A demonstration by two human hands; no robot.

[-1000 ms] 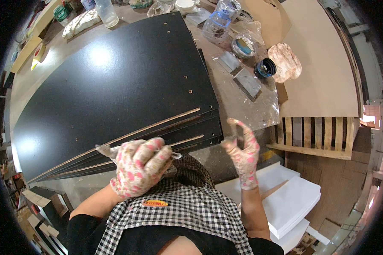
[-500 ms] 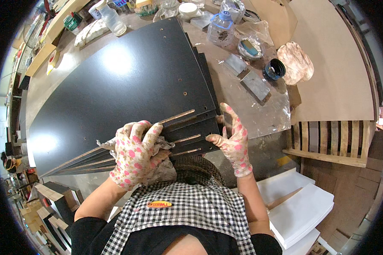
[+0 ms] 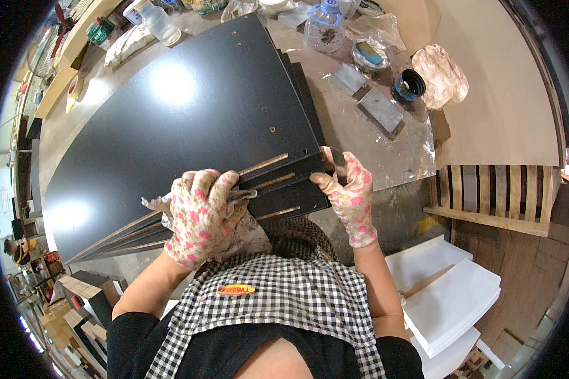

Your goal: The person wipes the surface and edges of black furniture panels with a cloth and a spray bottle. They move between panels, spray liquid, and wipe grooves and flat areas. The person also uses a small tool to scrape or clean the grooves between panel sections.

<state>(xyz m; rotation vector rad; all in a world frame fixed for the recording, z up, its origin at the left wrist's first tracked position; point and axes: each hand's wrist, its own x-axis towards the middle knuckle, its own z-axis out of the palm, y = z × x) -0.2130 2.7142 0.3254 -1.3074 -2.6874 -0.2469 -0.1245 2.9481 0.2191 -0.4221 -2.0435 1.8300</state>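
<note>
A fanned stack of large black boards (image 3: 189, 95) lies before me, with a curved far edge and small drilled holes. Pale slots run near the near edges of the boards. My left hand (image 3: 199, 215), in a white glove with pink flowers, is closed round a crumpled dirty rag (image 3: 246, 234) and rests on the near edges. At the right corner of a lower black board (image 3: 297, 179), my right hand (image 3: 351, 196), in a matching glove, grips the edge with the thumb on top. Its other fingertips are partly hidden beyond the edge.
Right of the stack lie two grey flat blocks (image 3: 380, 112), a black ring-shaped cap (image 3: 408, 85), a stained cloth (image 3: 439, 76) and a plastic bottle (image 3: 324, 28). A clear jar (image 3: 161, 25) stands at the far left. White panels (image 3: 452, 306) are low at my right, near a slatted pallet (image 3: 493, 196).
The gripped lower board has slid away from me, so its slot lies closer to the top board's. My right hand moved with it; my left hand keeps the rag. The whole view has shifted slightly.
</note>
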